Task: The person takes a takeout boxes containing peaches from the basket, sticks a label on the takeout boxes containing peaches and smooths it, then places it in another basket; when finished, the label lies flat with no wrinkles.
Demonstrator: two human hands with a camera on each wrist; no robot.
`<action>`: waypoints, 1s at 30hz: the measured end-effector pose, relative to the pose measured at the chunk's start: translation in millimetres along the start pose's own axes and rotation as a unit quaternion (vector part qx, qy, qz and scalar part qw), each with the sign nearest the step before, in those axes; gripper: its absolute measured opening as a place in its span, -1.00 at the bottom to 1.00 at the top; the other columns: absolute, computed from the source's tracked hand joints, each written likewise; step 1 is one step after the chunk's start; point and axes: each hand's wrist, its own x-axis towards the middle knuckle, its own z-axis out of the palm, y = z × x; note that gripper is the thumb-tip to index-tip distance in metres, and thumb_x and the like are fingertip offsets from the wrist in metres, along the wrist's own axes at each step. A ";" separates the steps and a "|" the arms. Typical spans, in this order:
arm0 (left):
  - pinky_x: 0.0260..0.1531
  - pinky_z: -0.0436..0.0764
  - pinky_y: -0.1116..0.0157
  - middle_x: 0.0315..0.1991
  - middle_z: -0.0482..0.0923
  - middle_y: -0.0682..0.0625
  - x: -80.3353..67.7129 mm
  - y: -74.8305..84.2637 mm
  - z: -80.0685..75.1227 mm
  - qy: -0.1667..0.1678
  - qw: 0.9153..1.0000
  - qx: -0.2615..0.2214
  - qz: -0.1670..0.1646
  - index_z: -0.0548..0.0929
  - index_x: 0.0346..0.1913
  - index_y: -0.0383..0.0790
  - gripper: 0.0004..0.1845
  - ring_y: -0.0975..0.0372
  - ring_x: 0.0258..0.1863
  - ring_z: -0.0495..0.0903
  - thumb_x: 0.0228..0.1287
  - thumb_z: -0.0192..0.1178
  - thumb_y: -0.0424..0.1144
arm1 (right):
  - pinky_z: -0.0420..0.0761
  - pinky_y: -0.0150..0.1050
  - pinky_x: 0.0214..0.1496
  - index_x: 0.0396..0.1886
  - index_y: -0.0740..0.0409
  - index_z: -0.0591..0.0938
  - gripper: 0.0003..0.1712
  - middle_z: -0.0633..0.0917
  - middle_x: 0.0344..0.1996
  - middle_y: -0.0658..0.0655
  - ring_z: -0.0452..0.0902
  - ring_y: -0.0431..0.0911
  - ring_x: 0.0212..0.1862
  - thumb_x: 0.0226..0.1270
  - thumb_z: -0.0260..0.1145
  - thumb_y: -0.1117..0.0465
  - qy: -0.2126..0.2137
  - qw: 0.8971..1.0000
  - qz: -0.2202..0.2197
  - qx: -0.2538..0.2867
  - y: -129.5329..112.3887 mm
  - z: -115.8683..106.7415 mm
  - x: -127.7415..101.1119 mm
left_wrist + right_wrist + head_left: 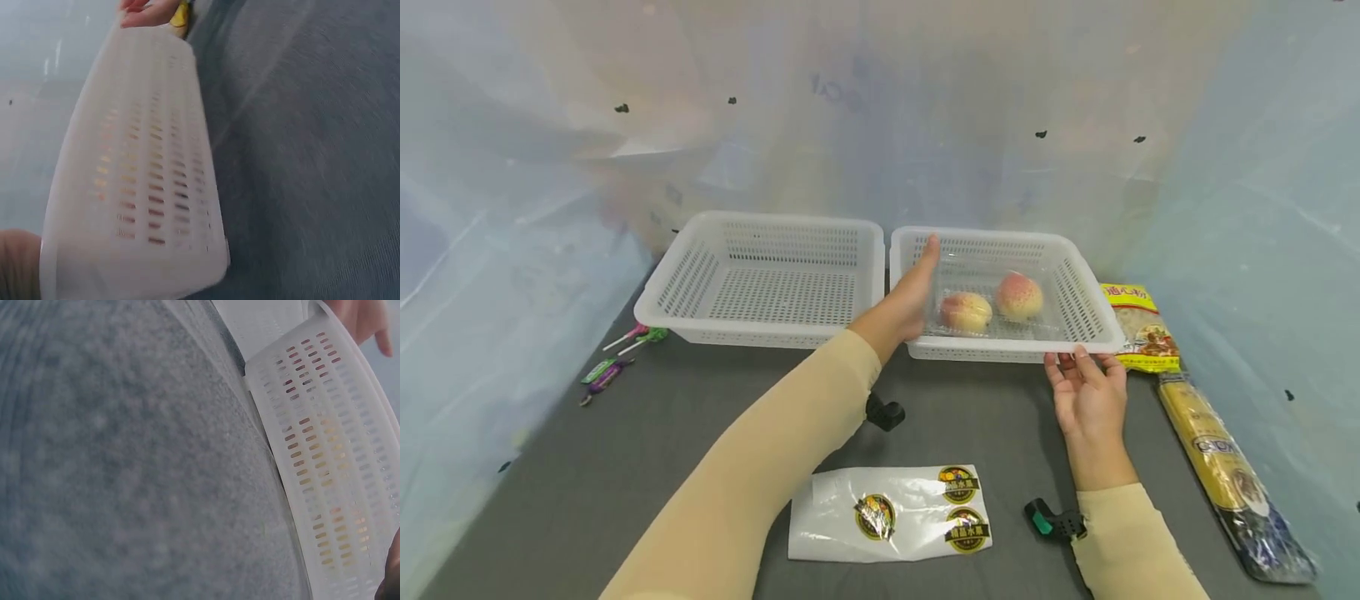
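Currently: left hand point(904, 307) flat-fingered inside right basket point(1078, 307) beside clear peach tray point(992, 310); right hand point(1090, 398) spread, fingertips at front rim. Risk: basket sliding, peaches rolling.

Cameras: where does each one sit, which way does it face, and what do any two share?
Head: worn high, looks down the grey table; both sleeves, left hand inside the right basket, right hand at its front rim.
Left wrist: low, faces that basket's slotted wall; right-hand fingertips show.
Right wrist: low, faces the same wall from the other end.
Shared: both wrist views show the basket.
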 end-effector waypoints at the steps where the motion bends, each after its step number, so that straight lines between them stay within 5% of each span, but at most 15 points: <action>1: 0.53 -0.11 -0.38 0.79 -0.27 -0.09 2.4 -1.5 0.8 0.007 1.000 0.000 -0.003 -0.08 0.82 0.07 0.12 -0.17 0.72 -0.27 0.42 -0.28 0.68 | 0.79 -0.06 -0.17 0.15 0.18 0.29 -0.61 0.45 0.08 0.29 0.56 0.07 -0.19 0.60 0.25 0.54 -0.001 1.000 -0.001 0.003 0.6 -0.6 0.2; 8: 0.56 0.09 -0.25 0.75 -0.11 -0.27 11.5 -5.0 1.0 0.044 0.998 -0.016 -0.035 -0.07 0.82 0.07 0.03 -0.22 0.67 0.01 0.53 -0.21 0.59 | 0.79 -0.05 -0.14 0.14 0.18 0.30 -0.60 0.47 0.02 0.27 0.56 0.07 -0.20 0.57 0.27 0.55 -0.012 1.000 0.006 0.006 3.2 -1.3 0.2; 11: 0.49 0.30 -0.17 0.67 0.07 -0.35 14.5 -5.9 3.2 0.052 0.996 -0.040 -0.055 0.00 0.79 -0.11 0.03 -0.20 0.55 0.24 0.59 -0.06 0.49 | 0.79 -0.06 -0.16 0.14 0.18 0.29 -0.59 0.47 -0.01 0.27 0.56 0.07 -0.20 0.58 0.27 0.54 -0.008 1.000 0.005 0.006 2.6 -1.6 0.0; 15: 0.20 0.59 0.03 0.24 0.44 -0.27 20.5 -9.5 6.4 0.046 0.994 -0.071 -0.067 0.27 0.60 -0.44 -0.03 -0.02 0.07 0.50 0.57 0.19 0.33 | 0.80 -0.05 -0.17 0.13 0.18 0.29 -0.59 0.48 -0.09 0.28 0.56 0.08 -0.22 0.57 0.28 0.55 -0.004 1.000 0.000 0.015 2.5 -2.5 -1.0; 19: 0.02 0.56 0.10 -0.14 0.34 -0.06 27.4 -15.4 9.6 0.050 0.995 -0.054 -0.062 0.42 0.42 -0.42 -0.18 0.10 -0.21 0.36 0.52 0.35 0.23 | 0.80 -0.04 -0.16 0.12 0.17 0.32 -0.61 0.49 -0.09 0.28 0.57 0.08 -0.22 0.57 0.27 0.55 -0.005 1.000 0.010 0.018 1.8 -2.7 -0.4; 23: 0.22 0.50 -0.02 0.26 0.43 -0.13 30.5 -20.5 11.2 0.053 0.996 -0.029 -0.060 0.32 0.63 -0.21 -0.10 0.00 0.11 0.37 0.47 0.41 0.20 | 0.80 -0.05 -0.16 0.15 0.17 0.33 -0.61 0.49 -0.05 0.28 0.58 0.07 -0.22 0.58 0.27 0.54 -0.006 1.000 0.014 0.009 3.6 -4.1 -0.2; 26: 0.35 0.47 -0.15 0.64 0.21 -0.16 32.9 -20.7 13.1 0.043 0.997 -0.035 -0.059 0.15 0.76 -0.07 0.04 -0.15 0.48 0.27 0.43 0.44 0.21 | 0.80 -0.05 -0.16 0.18 0.17 0.34 -0.60 0.48 -0.04 0.29 0.58 0.06 -0.21 0.58 0.28 0.53 -0.008 1.000 0.007 0.005 3.5 -4.9 0.3; 30: 0.26 0.57 -0.23 0.71 0.08 -0.22 35.4 -19.2 15.3 0.026 0.996 -0.047 -0.065 0.15 0.77 -0.04 0.08 -0.27 0.56 0.21 0.37 0.51 0.18 | 0.80 -0.05 -0.15 0.19 0.16 0.33 -0.58 0.48 -0.02 0.29 0.59 0.06 -0.20 0.57 0.29 0.53 -0.009 1.000 0.002 0.003 1.0 -5.3 1.4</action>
